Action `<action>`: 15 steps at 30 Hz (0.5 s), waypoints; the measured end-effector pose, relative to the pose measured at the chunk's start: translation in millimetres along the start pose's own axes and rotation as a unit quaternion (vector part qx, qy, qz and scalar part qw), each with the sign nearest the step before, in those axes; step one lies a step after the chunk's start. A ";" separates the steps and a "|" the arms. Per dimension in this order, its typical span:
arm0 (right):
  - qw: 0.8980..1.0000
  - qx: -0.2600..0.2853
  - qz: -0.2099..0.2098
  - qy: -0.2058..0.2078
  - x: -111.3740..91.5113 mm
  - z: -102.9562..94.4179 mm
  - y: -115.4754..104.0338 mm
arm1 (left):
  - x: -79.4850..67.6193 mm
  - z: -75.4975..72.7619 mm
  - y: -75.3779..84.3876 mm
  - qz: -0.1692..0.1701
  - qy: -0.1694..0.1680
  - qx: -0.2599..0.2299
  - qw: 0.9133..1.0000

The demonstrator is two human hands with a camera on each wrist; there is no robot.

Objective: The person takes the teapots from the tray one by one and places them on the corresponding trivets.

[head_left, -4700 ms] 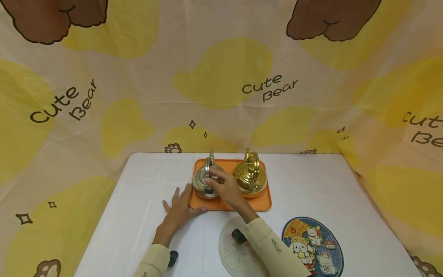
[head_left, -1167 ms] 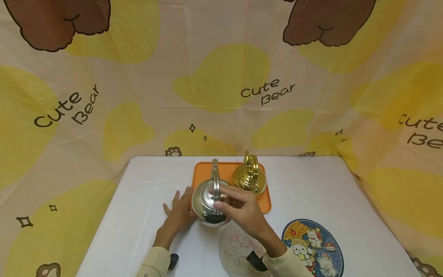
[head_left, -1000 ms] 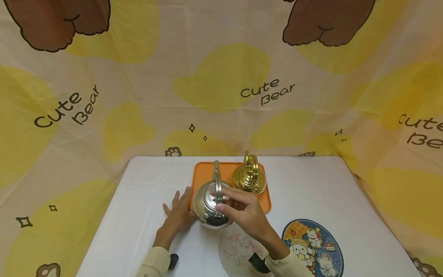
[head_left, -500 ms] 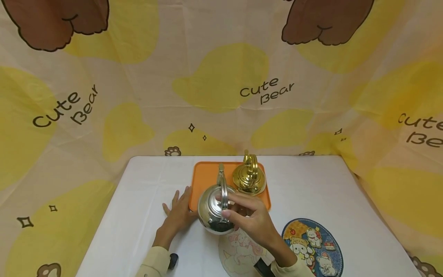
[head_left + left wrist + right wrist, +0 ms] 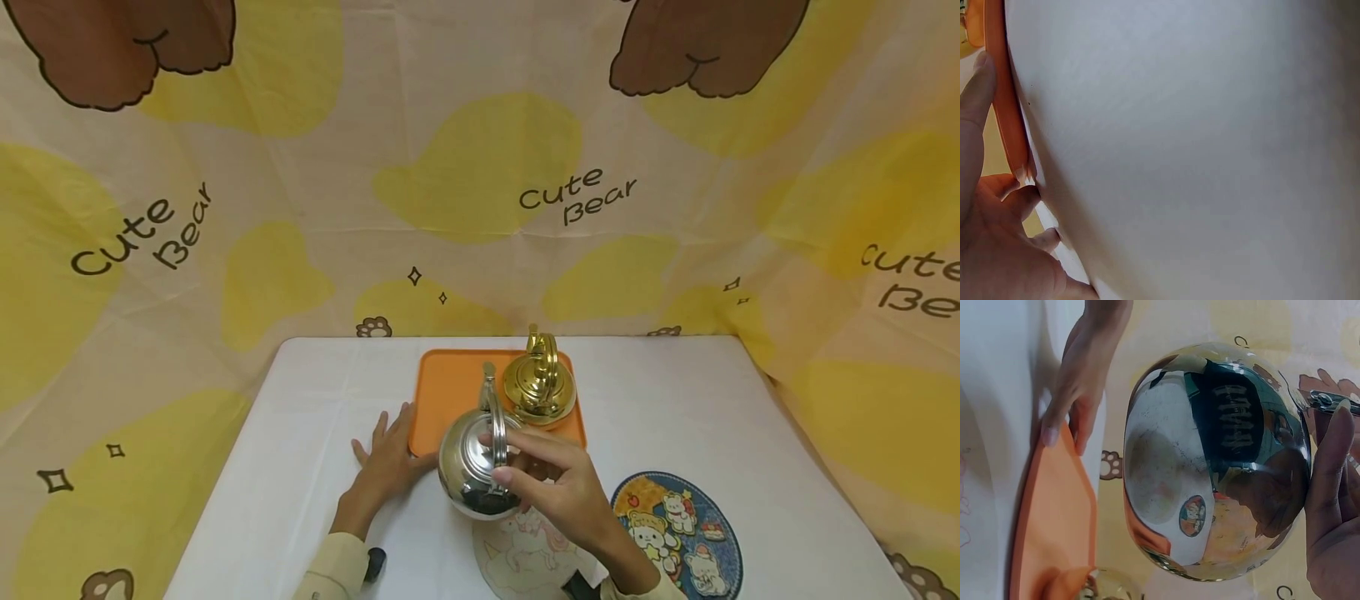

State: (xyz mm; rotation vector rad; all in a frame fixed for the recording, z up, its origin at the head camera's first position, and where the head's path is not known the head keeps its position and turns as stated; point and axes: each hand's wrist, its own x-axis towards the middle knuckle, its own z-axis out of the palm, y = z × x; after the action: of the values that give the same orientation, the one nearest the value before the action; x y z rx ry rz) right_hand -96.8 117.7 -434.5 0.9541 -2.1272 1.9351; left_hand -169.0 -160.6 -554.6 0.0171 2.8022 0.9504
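Note:
A shiny silver teapot [image 5: 468, 471] hangs above the near edge of the orange tray [image 5: 446, 392], its spout toward the back. My right hand [image 5: 558, 483] grips its arched handle [image 5: 498, 433] between thumb and fingers. In the right wrist view the teapot's mirror-like body [image 5: 1210, 469] appears clear of the tray. At the tray's near left corner my left hand [image 5: 386, 467] rests with fingers spread, and its thumb and fingers touch the tray's rim [image 5: 1004, 100] in the left wrist view. A gold teapot [image 5: 538, 387] stands on the tray's right half.
Two round mats lie on the white table [image 5: 322, 400]: a pale one with a pink drawing [image 5: 517, 558], partly under the right forearm, and a blue one with cartoon bears [image 5: 678, 533] to its right. A patterned cloth [image 5: 480, 167] hangs behind the table.
The silver teapot was lifted off the tray's left half by my right hand. It has since moved nearer and to the right. My left hand has stayed at the tray corner.

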 end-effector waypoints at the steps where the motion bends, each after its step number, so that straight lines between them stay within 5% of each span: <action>1: 1.000 -0.002 0.000 0.001 -0.9 -0.7 -0.2 | 0.2 0.2 -0.4 0.001 0.001 -0.002 1.000; 15: 1.000 0.011 -0.010 0.007 -15.8 -7.6 1.5 | 2.5 0.6 -4.1 0.011 0.002 -0.009 1.000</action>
State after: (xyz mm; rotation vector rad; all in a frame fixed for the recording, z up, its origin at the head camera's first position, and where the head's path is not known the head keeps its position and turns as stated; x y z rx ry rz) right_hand -87.4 130.5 -442.0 0.9594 -2.0849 1.9545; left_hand -171.2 -163.3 -558.0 0.0419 2.8027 0.9828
